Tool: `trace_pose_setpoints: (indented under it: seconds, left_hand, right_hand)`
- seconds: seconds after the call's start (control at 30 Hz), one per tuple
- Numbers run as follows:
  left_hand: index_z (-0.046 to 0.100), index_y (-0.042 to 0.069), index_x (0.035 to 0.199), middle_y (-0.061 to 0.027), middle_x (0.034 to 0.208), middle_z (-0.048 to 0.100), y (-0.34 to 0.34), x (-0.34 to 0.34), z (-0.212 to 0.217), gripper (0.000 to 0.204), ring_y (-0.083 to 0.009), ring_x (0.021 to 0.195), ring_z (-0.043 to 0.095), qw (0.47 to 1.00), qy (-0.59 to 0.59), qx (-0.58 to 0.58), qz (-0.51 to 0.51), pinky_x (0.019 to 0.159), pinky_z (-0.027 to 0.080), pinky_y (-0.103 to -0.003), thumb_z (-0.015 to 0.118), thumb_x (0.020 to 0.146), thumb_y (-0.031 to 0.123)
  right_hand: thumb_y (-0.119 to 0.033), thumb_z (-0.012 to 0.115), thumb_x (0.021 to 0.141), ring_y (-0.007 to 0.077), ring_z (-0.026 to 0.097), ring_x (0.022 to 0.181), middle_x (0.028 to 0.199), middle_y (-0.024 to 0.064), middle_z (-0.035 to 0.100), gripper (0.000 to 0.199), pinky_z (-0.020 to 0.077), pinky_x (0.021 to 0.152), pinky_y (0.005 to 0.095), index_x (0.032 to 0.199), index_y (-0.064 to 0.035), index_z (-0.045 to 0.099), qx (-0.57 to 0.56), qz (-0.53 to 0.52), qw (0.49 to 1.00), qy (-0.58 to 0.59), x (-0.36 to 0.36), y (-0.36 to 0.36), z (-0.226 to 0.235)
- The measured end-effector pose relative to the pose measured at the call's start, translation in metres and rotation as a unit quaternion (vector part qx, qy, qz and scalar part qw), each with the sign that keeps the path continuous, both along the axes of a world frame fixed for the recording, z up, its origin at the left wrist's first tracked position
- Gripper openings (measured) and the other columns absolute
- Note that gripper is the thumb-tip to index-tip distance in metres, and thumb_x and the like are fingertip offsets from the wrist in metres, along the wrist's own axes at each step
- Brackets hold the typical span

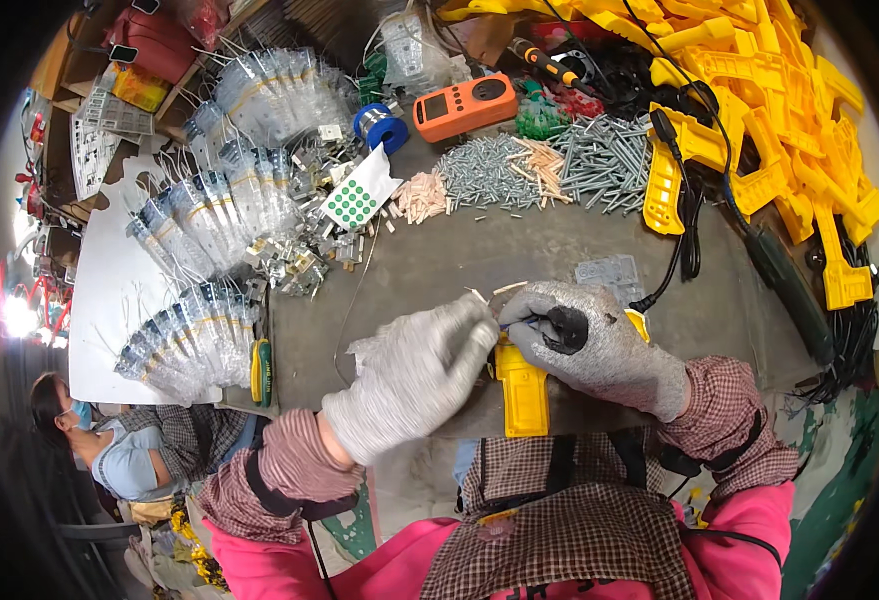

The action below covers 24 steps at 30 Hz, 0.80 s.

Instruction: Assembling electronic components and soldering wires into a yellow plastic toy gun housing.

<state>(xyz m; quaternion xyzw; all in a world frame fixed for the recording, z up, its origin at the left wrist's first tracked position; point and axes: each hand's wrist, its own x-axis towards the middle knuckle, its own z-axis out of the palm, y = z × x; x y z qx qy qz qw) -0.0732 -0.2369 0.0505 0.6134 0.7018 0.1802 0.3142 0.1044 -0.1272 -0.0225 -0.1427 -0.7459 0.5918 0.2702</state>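
Cluttered grey workbench [519, 255], head view only. Right hand [599, 345], gloved, is closed over the top of a yellow plastic housing [521, 392] just below both hands. Left hand [414, 372], gloved, pinches toward the same spot; whether it has anything between its fingertips, cannot tell. Risk, as a guess: the small part slips between bulky gloves, or the housing tips off the bench edge. Hidden: the contact point, any thin wire, most of the housing top. Screw pile [519, 170] well beyond the hands, yellow housings stack [759, 110] beyond the right hand.

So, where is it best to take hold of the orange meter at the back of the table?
Take the orange meter across its narrow middle, coming from above. It lies flat, face up, its long sides mostly free; screws lie close on the near side.
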Motion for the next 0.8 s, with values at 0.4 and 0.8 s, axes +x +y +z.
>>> trace_pose_setpoints:
  seconds: [0.4,0.8]
  left_hand:
    - [0.062,0.006,0.107,-0.0101,0.096,0.064,0.007,-0.011,0.0,0.031,-0.0276,0.078,0.063,0.854,0.39,0.226,-0.259,0.07,0.051,-0.041,0.069,0.083,0.025]
    - [0.063,0.008,0.094,-0.0058,0.092,0.065,0.008,-0.013,0.0,0.014,-0.0195,0.081,0.063,0.885,0.348,0.189,-0.245,0.071,0.05,-0.036,0.062,0.092,0.021]
  right_hand:
    - [-0.01,0.068,0.088,0.0273,0.07,0.085,0.097,0.0122,0.069,0.02,0.0553,0.074,0.0342,0.106,-0.0039,0.065,0.032,0.002,0.999,0.004,-0.001,0.004,-0.001]
    - [-0.011,0.069,0.086,0.0319,0.069,0.085,0.096,0.0119,0.069,0.021,0.0565,0.073,0.0357,0.106,-0.0069,0.066,0.137,-0.031,0.99,0.013,-0.004,0.004,-0.004]
